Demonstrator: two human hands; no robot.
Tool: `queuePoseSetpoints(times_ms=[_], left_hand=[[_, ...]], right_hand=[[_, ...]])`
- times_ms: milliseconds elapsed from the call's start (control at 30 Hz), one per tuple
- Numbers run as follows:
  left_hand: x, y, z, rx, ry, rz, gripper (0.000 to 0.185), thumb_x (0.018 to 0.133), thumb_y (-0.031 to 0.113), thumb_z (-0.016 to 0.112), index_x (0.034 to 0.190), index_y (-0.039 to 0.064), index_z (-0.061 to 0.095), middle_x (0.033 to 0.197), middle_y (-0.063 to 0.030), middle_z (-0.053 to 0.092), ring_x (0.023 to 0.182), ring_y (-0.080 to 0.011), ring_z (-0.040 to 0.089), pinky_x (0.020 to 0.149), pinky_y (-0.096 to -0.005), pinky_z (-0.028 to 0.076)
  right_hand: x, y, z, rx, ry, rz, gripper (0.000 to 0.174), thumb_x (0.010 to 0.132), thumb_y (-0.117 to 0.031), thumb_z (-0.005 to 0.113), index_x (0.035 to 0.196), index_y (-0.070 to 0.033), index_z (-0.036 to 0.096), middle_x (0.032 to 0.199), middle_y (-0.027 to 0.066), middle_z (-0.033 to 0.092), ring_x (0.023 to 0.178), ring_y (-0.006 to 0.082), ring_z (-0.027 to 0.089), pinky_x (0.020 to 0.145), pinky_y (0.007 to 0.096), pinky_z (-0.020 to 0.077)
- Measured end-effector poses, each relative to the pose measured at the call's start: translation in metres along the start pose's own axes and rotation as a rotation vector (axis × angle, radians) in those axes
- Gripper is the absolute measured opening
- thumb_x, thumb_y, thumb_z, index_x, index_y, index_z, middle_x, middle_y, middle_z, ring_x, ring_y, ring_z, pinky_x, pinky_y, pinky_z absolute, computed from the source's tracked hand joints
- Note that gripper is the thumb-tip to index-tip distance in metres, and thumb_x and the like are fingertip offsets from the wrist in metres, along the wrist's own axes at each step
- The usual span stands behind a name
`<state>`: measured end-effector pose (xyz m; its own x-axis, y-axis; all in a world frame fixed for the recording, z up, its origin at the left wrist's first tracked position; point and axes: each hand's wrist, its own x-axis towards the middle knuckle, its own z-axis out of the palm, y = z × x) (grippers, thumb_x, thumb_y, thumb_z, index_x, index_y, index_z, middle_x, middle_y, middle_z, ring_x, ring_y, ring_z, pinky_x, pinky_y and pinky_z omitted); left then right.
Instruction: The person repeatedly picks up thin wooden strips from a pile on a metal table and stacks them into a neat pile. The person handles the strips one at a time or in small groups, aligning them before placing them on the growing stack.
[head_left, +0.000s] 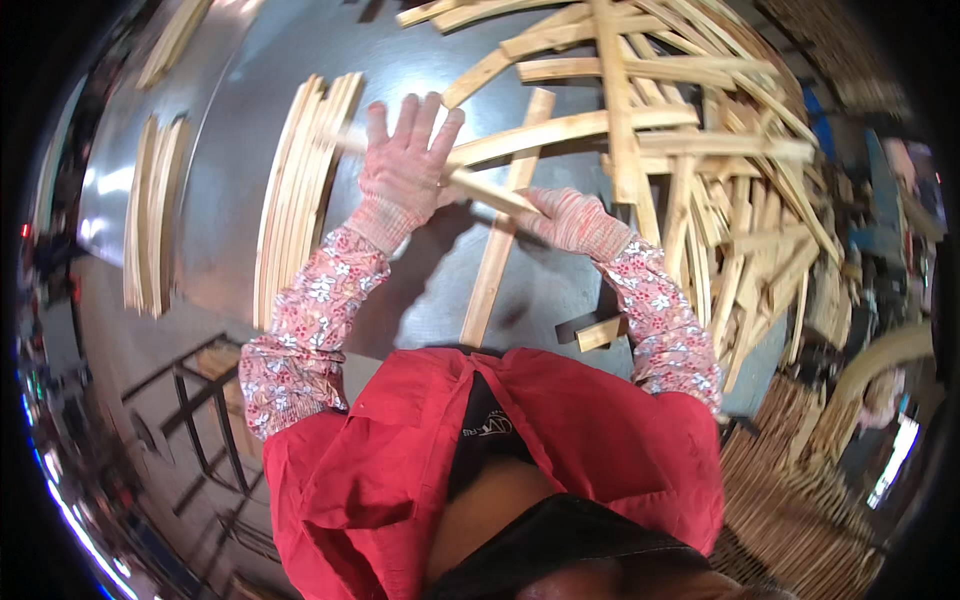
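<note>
My right hand (574, 217), in a knitted glove, grips the near end of a narrow wooden strip (491, 191). The strip slants up to the left, passes under my left hand (405, 161) and comes out blurred on its far side. The fingers of my left hand are spread, palm down over the strip; whether the thumb presses on it is hidden. Below the strip a longer wooden slat (491, 277) lies on the metal tabletop (442, 300). Left of my left hand lies a row of wooden strips (296, 202), side by side.
A large loose heap of wooden slats (675, 142) covers the right side of the table. Another small bundle of strips (154, 217) lies at the far left. A short wood piece (600, 334) is near my right forearm. Stacked strips (787, 480) stand at the lower right, a metal frame (202, 412) at the lower left.
</note>
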<state>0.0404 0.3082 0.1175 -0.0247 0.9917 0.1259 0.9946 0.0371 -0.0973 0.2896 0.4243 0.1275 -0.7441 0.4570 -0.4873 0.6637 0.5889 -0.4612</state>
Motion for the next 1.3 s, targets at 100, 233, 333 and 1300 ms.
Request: queuePoseSetpoints(times_ms=[100, 233, 333, 1300], left_hand=[[0.031, -0.002, -0.01, -0.518, -0.643, 0.105, 0.066, 0.087, 0.054, 0.074, 0.132, 0.008, 0.061, 0.111, -0.0162, 0.072, 0.11, -0.0292, 0.068, 0.1, -0.048, 0.051], [0.018, 0.014, 0.019, -1.633, -1.037, -0.158, 0.037, 0.093, 0.033, 0.075, 0.106, 0.0, 0.066, 0.079, -0.0099, 0.068, 0.068, -0.0225, 0.067, 0.067, -0.0363, 0.058], [0.006, 0.046, 0.054, -1.94, -0.899, -0.199, 0.038, 0.094, 0.034, 0.075, 0.103, -0.001, 0.066, 0.084, -0.0074, 0.067, 0.066, -0.0184, 0.064, 0.064, -0.0311, 0.055], [-0.086, 0.253, 0.086, -0.487, -0.692, -0.4, 0.046, 0.094, 0.022, 0.066, 0.122, -0.012, 0.056, 0.106, -0.0239, 0.068, 0.089, -0.0328, 0.066, 0.079, -0.0451, 0.053]], right_hand=[[-0.028, -0.004, -0.034, -0.39, 0.155, -0.133, 0.026, 0.096, -0.026, 0.066, 0.12, -0.014, 0.067, 0.1, 0.015, 0.071, 0.099, 0.038, 0.068, 0.093, 0.0445, 0.0557], [-0.072, -0.014, -0.021, -0.129, 1.328, -0.152, 0.048, 0.084, -0.01, 0.077, 0.129, -0.001, 0.063, 0.115, 0.0171, 0.069, 0.109, 0.0378, 0.066, 0.101, 0.0452, 0.0528], [-0.063, -0.049, 0.08, 0.698, 1.217, 0.121, 0.062, 0.093, -0.011, 0.075, 0.148, 0.0, 0.049, 0.134, 0.0158, 0.064, 0.125, 0.0301, 0.061, 0.111, 0.0408, 0.0465], [-0.652, 0.357, 0.479, 1.07, 1.082, 1.995, 0.044, 0.099, -0.032, 0.059, 0.126, 0.001, 0.051, 0.108, 0.0166, 0.072, 0.101, 0.0359, 0.073, 0.08, 0.0525, 0.0586]])
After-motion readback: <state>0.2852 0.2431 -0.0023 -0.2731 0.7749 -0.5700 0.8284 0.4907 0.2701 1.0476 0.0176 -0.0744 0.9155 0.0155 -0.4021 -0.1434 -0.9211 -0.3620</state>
